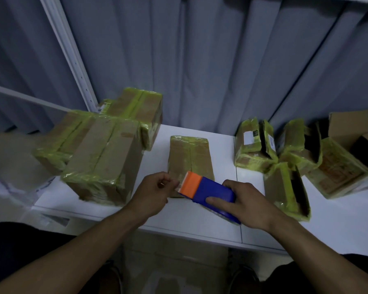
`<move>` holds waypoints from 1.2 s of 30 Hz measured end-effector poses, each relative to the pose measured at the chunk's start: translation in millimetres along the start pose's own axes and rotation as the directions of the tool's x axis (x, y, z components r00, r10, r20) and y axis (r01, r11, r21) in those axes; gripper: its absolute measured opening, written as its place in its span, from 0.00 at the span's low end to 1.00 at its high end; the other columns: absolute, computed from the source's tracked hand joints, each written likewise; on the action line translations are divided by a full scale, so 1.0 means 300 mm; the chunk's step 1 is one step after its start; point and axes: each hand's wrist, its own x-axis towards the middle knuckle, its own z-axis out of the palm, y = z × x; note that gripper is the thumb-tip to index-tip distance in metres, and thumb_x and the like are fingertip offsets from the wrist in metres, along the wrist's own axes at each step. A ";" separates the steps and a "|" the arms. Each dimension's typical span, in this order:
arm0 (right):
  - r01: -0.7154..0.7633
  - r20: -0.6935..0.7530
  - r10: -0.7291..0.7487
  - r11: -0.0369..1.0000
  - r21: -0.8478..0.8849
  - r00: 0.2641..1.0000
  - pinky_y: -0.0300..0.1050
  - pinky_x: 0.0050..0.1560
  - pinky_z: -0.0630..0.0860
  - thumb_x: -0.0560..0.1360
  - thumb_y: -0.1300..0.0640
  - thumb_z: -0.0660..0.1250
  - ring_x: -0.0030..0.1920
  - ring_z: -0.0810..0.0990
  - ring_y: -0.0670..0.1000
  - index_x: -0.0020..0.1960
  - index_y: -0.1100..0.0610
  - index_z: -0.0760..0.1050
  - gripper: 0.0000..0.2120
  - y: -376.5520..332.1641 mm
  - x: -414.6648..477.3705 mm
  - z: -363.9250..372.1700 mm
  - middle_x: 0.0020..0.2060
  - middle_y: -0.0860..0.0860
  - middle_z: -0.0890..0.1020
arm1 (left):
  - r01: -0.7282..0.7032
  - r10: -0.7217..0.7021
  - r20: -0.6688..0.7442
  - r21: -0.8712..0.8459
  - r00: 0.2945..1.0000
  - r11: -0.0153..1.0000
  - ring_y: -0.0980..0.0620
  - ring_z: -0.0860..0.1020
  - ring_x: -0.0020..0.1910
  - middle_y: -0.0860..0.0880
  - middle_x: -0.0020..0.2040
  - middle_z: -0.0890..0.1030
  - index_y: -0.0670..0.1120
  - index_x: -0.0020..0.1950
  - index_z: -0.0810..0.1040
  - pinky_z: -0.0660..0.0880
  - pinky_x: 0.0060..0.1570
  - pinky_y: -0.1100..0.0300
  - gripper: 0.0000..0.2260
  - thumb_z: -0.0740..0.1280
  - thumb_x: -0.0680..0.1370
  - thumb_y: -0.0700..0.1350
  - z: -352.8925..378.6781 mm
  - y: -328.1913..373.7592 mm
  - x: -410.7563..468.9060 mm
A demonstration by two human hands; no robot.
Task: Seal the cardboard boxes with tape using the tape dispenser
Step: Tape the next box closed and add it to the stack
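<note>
**Carefully now: a loose tape end over a light box**

Right now your right hand (242, 200) is wrapped around the blue body of the tape dispenser (216, 193), thumb lying along its near side. The dispenser's orange head (190, 183) points toward ten o'clock. Your left hand (155, 190) sits just beside that head, at nine o'clock from it. Its fingers are curled in and pinch what looks like the tape end (177, 187). The strip is pale and hard to make out in this dim light.

Both hands are over the near edge of the small cardboard box (190, 155), which lies flat in the middle of the white table (200, 221). I cannot tell whether the dispenser touches it. You seem to be about to anchor the strip at that six o'clock edge.

Watch these points:

- **Pinch:** If it is shallow, the end may slip and snap back onto the roll, or fold and stick to your fingers.
- **Cutter:** Your left fingertips are very near the head, where the cutter probably sits, so a jerk could nick them.
- **Sliding box:** The box looks light, and with neither hand pressing it down a hard pull toward twelve o'clock may drag it along.
- **Line of pull:** The dispenser is skewed toward ten o'clock, so the strip may run off the seam unless you square it first.
- **Neighbours:** The taped boxes (102, 160) at nine o'clock and the open boxes (285, 192) at three o'clock stand near your forearms, and a wide swing could knock them.
</note>
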 end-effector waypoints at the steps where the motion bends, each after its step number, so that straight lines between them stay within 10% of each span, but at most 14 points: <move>1: -0.002 0.001 0.002 1.000 0.001 1.000 0.32 0.34 0.70 0.70 0.28 0.66 0.33 0.78 0.41 0.42 0.47 0.75 0.22 -0.002 0.003 0.004 0.30 0.44 0.79 | -0.006 0.006 -0.022 0.004 1.000 1.000 0.56 0.77 0.35 0.48 0.41 0.82 0.48 0.44 0.82 0.74 0.34 0.59 0.06 0.69 0.80 0.45 -0.007 -0.005 0.001; 5: 0.000 0.016 0.001 0.999 -0.036 1.000 0.30 0.34 0.70 0.71 0.30 0.69 0.34 0.79 0.37 0.40 0.45 0.71 0.19 -0.014 0.015 0.004 0.31 0.31 0.78 | -0.002 0.004 -0.052 0.044 0.999 0.999 0.56 0.79 0.41 0.50 0.43 0.82 0.48 0.46 0.81 0.73 0.37 0.62 0.05 0.68 0.80 0.45 -0.016 -0.027 -0.004; 18: 0.018 0.026 -0.015 0.991 -0.131 1.000 0.42 0.37 0.81 0.61 0.17 0.60 0.34 0.82 0.42 0.41 0.47 0.76 0.33 0.001 0.040 -0.003 0.33 0.44 0.82 | 0.087 -0.098 -0.108 -0.098 0.989 0.991 0.50 0.78 0.41 0.45 0.43 0.79 0.42 0.46 0.79 0.81 0.39 0.62 0.05 0.67 0.81 0.41 -0.058 -0.079 0.009; 36: -0.093 0.023 0.101 0.967 -0.239 0.995 0.41 0.36 0.80 0.67 0.25 0.69 0.35 0.82 0.43 0.41 0.49 0.78 0.26 -0.057 0.102 -0.035 0.34 0.46 0.82 | 0.139 -0.202 -0.229 -0.266 0.952 0.954 0.50 0.76 0.40 0.43 0.44 0.77 0.40 0.47 0.78 0.81 0.36 0.63 0.04 0.66 0.81 0.37 -0.070 -0.132 0.092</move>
